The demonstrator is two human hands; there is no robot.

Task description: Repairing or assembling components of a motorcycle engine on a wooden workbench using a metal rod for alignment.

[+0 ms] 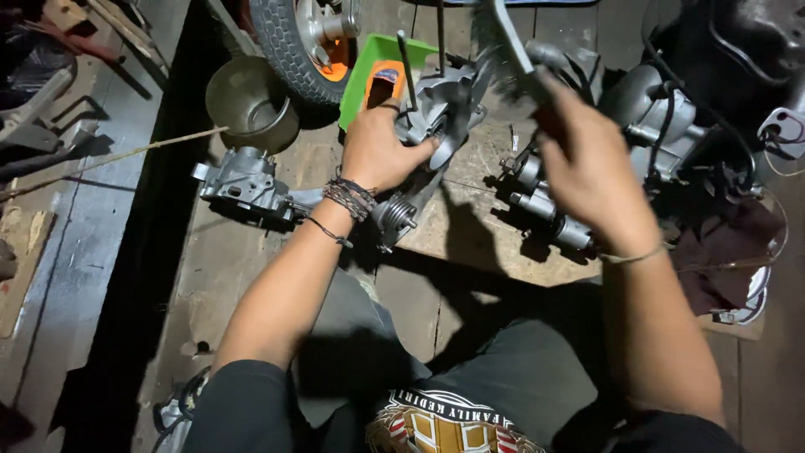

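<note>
Gripping one engine casing (pixel 436 117), left hand (pixel 381 151); right hand (pixel 587 168) closed on one blurred, seemingly metal tool (pixel 511 42).

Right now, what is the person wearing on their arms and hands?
Both forearms are bare, no gloves. The left hand has a ring; its wrist carries stacked dark braided bracelets plus a thin cord. The right hand has one thin pale string band at the wrist.

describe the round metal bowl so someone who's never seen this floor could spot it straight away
Start at the tyre at the top edge of the floor. Just left of it and a little lower stands the metal bowl, a round, open, dull grey container. Unlike the engine castings below it, it is smooth and hollow, with no fins or bolts.
</note>
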